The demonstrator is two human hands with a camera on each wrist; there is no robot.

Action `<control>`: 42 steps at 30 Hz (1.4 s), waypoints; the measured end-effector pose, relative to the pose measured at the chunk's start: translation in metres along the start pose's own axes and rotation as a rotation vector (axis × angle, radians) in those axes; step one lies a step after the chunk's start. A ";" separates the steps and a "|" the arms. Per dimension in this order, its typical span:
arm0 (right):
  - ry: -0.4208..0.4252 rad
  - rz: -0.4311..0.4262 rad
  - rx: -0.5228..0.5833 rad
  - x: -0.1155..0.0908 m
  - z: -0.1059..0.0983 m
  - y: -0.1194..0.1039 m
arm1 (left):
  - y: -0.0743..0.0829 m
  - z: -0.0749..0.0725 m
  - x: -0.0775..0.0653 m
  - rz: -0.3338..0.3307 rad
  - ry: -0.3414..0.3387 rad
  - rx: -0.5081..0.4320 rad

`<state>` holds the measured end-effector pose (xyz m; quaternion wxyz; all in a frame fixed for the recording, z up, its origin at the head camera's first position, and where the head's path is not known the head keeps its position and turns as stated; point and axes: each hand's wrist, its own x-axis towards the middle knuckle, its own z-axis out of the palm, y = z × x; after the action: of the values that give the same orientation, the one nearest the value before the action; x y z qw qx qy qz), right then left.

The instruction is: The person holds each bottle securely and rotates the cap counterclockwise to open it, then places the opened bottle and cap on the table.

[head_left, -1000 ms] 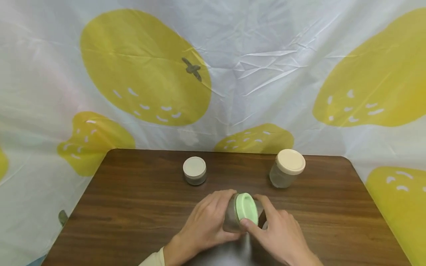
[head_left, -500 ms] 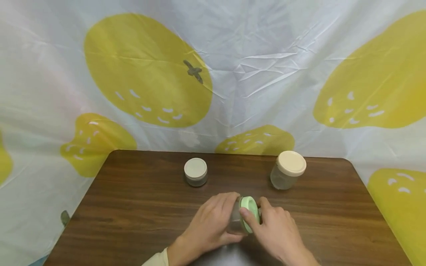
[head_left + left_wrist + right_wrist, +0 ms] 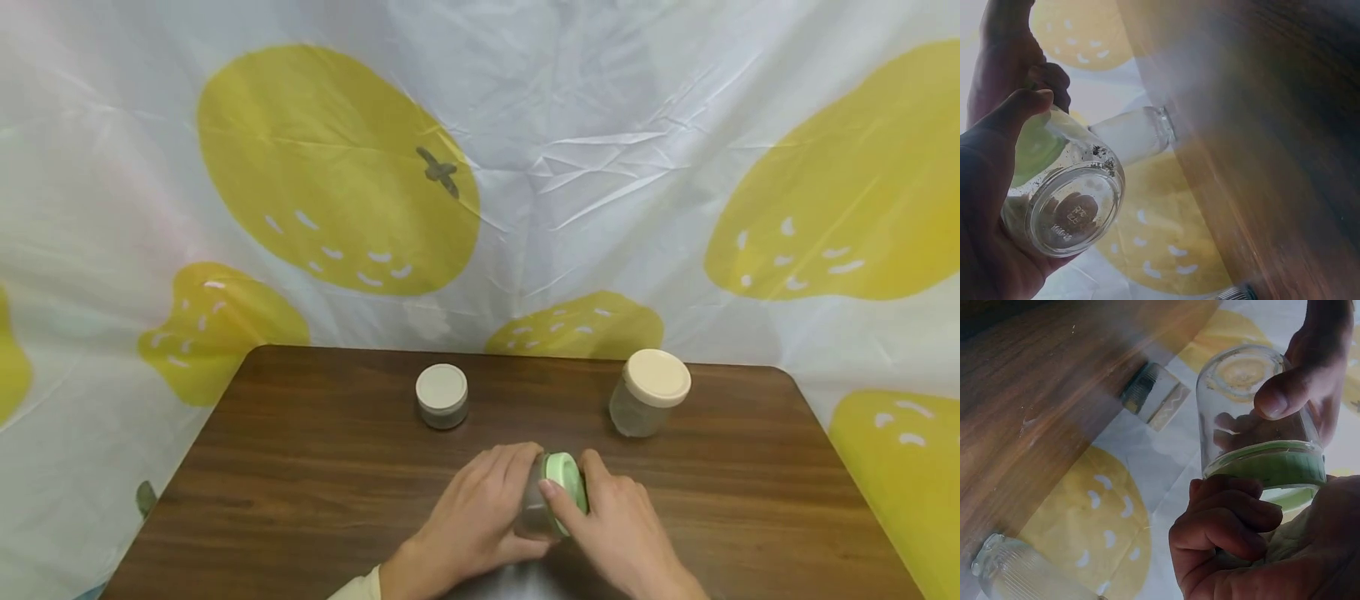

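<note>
A clear glass jar [image 3: 533, 507] with a pale green lid [image 3: 565, 479] is tipped on its side over the wooden table, its mouth toward the right. My left hand [image 3: 480, 510] wraps round the glass body, thumb below and fingers over the top. At the mouth end my right hand [image 3: 621, 523] grips the lid, thumb on the near side and fingers on the far side. The right wrist view shows the green lid [image 3: 1272, 467] sitting at the jar's mouth, with curled fingers against it. Dark specks [image 3: 1107, 159] show near the jar's base in the left wrist view.
Toward the back of the brown wooden table [image 3: 300, 467] stands a short jar with a whitish lid [image 3: 441, 387]. A taller jar with a cream lid [image 3: 657, 377] is at the back right. Behind the table hangs a white cloth [image 3: 585, 208] with yellow fruit prints.
My right thumb has shifted up and over the green lid's near edge, and the right hand closes further round it. The jar has tilted further toward the right.
</note>
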<state>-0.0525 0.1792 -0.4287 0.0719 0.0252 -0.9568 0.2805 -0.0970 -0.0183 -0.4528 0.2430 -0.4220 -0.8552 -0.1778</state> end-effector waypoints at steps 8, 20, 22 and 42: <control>0.009 -0.071 -0.001 0.000 0.003 0.006 | -0.002 -0.002 0.001 -0.004 -0.030 -0.022; 0.085 -0.324 0.007 0.002 0.007 0.020 | -0.006 -0.006 0.001 -0.004 -0.042 -0.048; 0.086 -0.349 0.015 0.002 0.007 0.022 | -0.006 -0.006 0.001 -0.006 -0.047 -0.053; 0.100 -0.407 -0.026 -0.002 0.014 0.032 | -0.004 0.000 -0.001 -0.021 -0.001 -0.051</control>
<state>-0.0546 0.1991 -0.4577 0.1751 0.2032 -0.9307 0.2488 -0.0994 -0.0211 -0.4541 0.2296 -0.4190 -0.8550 -0.2019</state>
